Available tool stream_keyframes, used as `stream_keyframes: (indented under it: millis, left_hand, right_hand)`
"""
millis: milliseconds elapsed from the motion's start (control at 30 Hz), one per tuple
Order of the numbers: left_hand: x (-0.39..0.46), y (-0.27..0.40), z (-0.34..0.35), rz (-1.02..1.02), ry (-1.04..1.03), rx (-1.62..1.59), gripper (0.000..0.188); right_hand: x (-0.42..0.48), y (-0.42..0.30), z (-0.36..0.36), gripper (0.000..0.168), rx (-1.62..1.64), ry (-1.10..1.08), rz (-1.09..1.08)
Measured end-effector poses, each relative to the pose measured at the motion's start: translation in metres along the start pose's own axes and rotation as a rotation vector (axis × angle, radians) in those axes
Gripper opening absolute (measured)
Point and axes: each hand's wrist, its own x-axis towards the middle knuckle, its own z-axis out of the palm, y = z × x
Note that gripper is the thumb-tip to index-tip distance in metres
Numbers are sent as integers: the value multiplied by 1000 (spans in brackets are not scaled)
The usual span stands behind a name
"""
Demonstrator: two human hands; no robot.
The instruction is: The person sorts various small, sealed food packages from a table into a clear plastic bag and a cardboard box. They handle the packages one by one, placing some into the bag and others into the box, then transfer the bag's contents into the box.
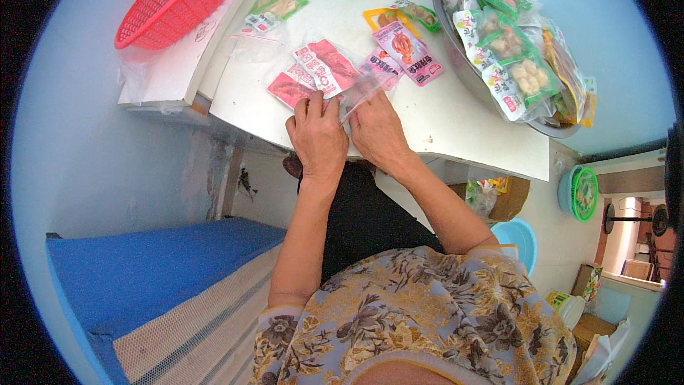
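Note:
A clear plastic bag [366, 93] is pinched between my two hands at the front of the white table [251, 91]. My left hand [319, 136] has its fingers curled at the bag's near edge, close to two red snack packets [328, 68]. My right hand [379, 131] grips the bag's other side, its fingertips partly hidden by the hand itself. Just beyond lie pink snack packets [409, 53], overlapping a yellow-edged packet [385, 17]. Green-edged packets with pale pieces of food [280, 6] lie farther back, near another clear bag [256, 45].
A metal basin [454, 59] heaped with green and white packets [507, 48] stands at the right. At the left, a red plastic basket [179, 2] rests on a raised white board [171, 77]. Below are a cardboard box [513, 198], a blue basin [521, 240] and a blue-edged bed [176, 256].

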Motion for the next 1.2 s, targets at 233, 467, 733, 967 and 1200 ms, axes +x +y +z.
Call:
stream_keyframes:
  millis: [233, 467, 733, 967, 1200]
  left_hand:
    - [-2, -3, 1, -8, 28, -41, 24]
    - [-5, -4, -1, 24, 37, -7, 22]
    - [-7, -5, -3, 26, 50, -34, 22]
    - [-9, -3, -7, -50, 8, -148, 24]
    - [-11, -6, -9, -38, 54, -79, 20]
  right_hand:
    - [-1, 1, 3, 33, -67, -45, -71]
    - [-4, -3, 3, 34, -92, -32, 31]
    - [0, -1, 0, 43, -36, -32, -170]
    - [-3, -7, -2, 36, -13, -56, 36]
    - [0, -3, -5, 26, 62, -85, -192]
